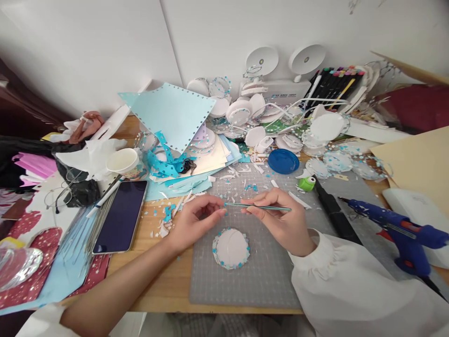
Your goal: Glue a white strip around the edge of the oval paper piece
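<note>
Slim tweezers (257, 206) are pinched in my right hand (278, 215), their tip pointing left. At that tip is a tiny blue piece (225, 204), right against the fingertips of my left hand (199, 217). The left fingers are curled with the thumb close beneath; anything else between them is too small to make out. Below both hands a round white disc (230, 248) lies flat on the grey cutting mat (242, 292), its rim ringed with small blue and white pieces. A thin thread or wire crosses its face.
Paper scraps (228, 180) litter the mat's far side near a blue lid (283, 161). A blue glue gun (403, 234) lies right, beside a black tool (333, 210). Left are a phone (120, 217) and paper cup (122, 161). Decorated discs (240, 112) pile up behind, near light-blue paper (171, 112).
</note>
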A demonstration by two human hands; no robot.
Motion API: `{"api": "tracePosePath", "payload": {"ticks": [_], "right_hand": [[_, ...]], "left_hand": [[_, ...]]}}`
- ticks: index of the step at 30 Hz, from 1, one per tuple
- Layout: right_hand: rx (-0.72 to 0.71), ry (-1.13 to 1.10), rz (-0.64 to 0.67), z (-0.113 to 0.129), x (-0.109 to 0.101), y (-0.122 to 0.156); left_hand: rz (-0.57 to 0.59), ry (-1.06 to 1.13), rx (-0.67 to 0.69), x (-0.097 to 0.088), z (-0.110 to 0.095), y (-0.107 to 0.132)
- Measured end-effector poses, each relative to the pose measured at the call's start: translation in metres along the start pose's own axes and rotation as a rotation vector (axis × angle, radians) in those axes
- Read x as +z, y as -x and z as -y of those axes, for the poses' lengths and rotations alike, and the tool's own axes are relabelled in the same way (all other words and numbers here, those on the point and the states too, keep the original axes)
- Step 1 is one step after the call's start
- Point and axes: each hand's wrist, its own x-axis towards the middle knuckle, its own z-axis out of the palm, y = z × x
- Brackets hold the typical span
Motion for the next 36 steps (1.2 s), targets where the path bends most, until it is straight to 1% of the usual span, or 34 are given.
{"api": "tracePosePath", "payload": {"ticks": [7, 14, 20, 24, 29, 36], "right_hand": [[0.014, 0.031, 0.032, -0.0038, -0.0002, 0.0009], [0.042, -0.05, -0.001, 0.0009, -0.0009, -0.0027], [0.06, -0.078, 0.018, 0.0008, -0.0002, -0.0041], [0.051, -0.056, 0.001, 0.0029, 0.0, -0.0047], [0.096, -0.049, 0.019, 0.0051, -0.0001, -0.0057], [0.172, -0.187, 0.029, -0.0035, -0.0066, -0.0062]], "left_hand": [[-0.01, -0.018, 0.014, 0.0001, 0.0005, -0.0004], [0.009, -0.065, 0.025, -0.0009, 0.0004, -0.0005], [0.043, -0.139, 0.041, -0.002, -0.0049, -0.0014], [0.042, -0.146, 0.027, -0.0016, -0.0063, -0.0018], [0.026, -0.141, 0.007, -0.0007, -0.007, -0.0023], [0.035, -0.096, -0.009, -0.0001, -0.0082, -0.0023]]}}
